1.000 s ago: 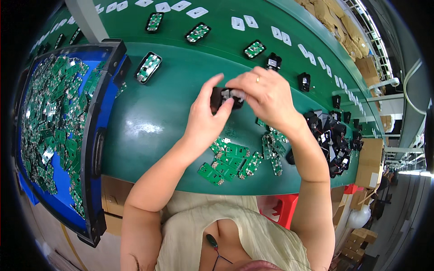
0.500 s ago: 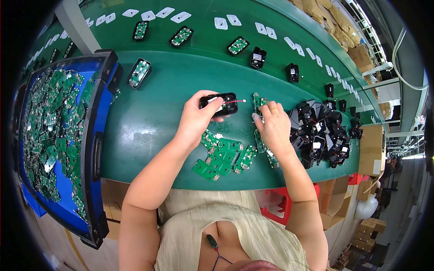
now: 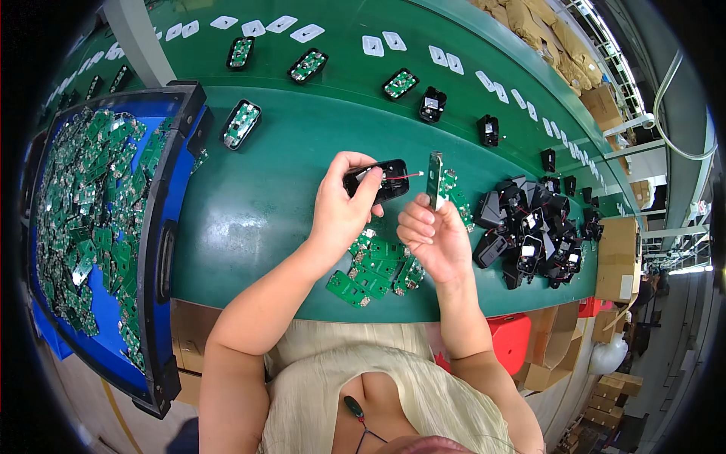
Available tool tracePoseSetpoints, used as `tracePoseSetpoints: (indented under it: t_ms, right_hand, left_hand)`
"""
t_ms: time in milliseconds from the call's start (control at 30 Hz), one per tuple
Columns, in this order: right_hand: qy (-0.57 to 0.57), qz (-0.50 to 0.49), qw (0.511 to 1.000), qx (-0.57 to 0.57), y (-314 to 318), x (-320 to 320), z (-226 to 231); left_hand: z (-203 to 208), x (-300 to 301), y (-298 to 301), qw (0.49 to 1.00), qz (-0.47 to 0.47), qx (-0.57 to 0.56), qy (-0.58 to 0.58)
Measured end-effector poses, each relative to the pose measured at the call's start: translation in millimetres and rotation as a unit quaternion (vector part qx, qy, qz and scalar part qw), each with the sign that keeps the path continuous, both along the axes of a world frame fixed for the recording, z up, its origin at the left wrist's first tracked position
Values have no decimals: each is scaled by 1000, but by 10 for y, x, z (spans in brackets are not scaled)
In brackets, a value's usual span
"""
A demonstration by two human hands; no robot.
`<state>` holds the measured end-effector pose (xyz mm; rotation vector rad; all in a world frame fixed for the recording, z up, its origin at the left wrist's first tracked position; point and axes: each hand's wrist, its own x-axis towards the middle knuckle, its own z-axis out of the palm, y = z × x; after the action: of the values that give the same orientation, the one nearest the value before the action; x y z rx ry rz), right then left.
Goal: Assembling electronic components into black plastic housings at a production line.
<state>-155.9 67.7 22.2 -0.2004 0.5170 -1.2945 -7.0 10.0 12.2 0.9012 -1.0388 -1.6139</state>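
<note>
In the head view, the left hand [image 3: 342,198] is clamping one open black housing [image 3: 396,187] above the middle of the green table [image 3: 227,193], its thumb pressing inside, and a red lead [image 3: 412,175] with a small white connector [image 3: 421,174] is sticking out rightward. The right hand [image 3: 435,240] is pinching one green circuit board [image 3: 433,180] between thumb and fingers, just right of that connector and apart from it; the board is standing nearly edge-on to the camera. The step in hand seems to be bringing board and housing together; the next move is probably calling for laying the board flat and keeping the lead clear of the rim. One board-filled housing [image 3: 242,125] is lying near the single blue tray [image 3: 168,261], three more [image 3: 308,66] are lying on the far strip [image 3: 340,57] right of the metal post [image 3: 140,41], and two open housings [image 3: 432,104] are sitting farther right, showing no green board. Loose boards [image 3: 378,261], the tray's boards [image 3: 64,204] and the heaped housings [image 3: 491,246] are overlapping too much for counting.
</note>
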Motion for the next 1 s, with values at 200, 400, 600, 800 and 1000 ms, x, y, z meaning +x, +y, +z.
tracePoseSetpoints:
  t_ms: [200,400,600,800,1000]
  right_hand:
    - [-67,32,997,3,4,36,-23]
    - [-59,45,997,12,5,68,-19]
    - [232,-4,971,-57,71,146,-7]
    - [406,-122,905,-43,85,204,-2]
    - [398,-125,909,-24,66,189,-85]
  left_hand:
    - [17,-15,25,999,15,-48,-6]
    - [-18,-37,40,996,24,-71,-48]
    - [4,-8,29,996,26,-45,-70]
    - [-34,-35,56,999,-42,3,34]
    - [-47,-118,82,998,-12,-7,67]
